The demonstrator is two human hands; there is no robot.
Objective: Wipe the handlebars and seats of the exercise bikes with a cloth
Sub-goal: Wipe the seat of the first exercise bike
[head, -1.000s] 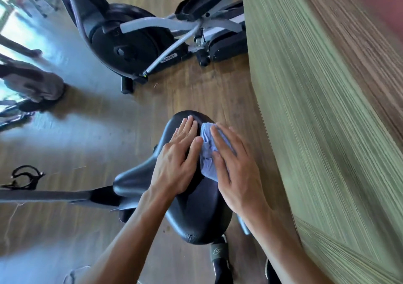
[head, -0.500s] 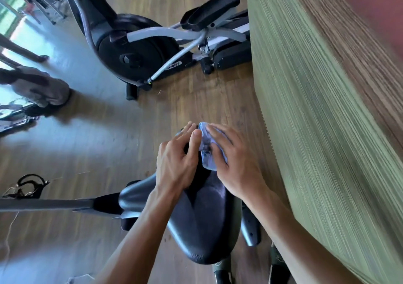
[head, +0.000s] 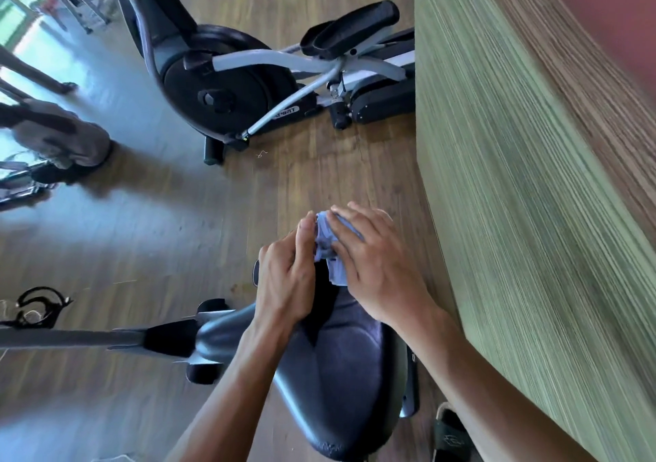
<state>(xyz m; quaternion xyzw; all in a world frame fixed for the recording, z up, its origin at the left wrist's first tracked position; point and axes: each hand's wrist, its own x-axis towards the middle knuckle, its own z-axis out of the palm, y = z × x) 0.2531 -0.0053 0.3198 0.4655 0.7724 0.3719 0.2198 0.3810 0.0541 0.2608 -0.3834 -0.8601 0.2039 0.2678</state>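
**Gripping the cloth over the nose of the bike seat**

Holding the pale blue cloth (head: pixel 328 248) between both hands, I have it bunched up right above the narrow front end of the black seat (head: pixel 340 365). My left hand (head: pixel 285 284) has its fingers curled, with the thumb and fingertips pinching the left edge of the cloth. My right hand (head: pixel 376 270) lies over the cloth from the right, fingers bent down across the top of it and closing on the fabric. Whether the cloth touches the seat under my hands, I cannot tell.

The seat's wide rear end sits close to me, beside the green striped wall (head: pixel 514 213) on my right. A grey bar (head: pixel 71 337) runs off left from under the seat. Farther away on the wooden floor (head: pixel 301 184) stands a black and grey elliptical trainer (head: pixel 230 85). My dark sandal (head: pixel 451 433) shows at the bottom, near the wall.
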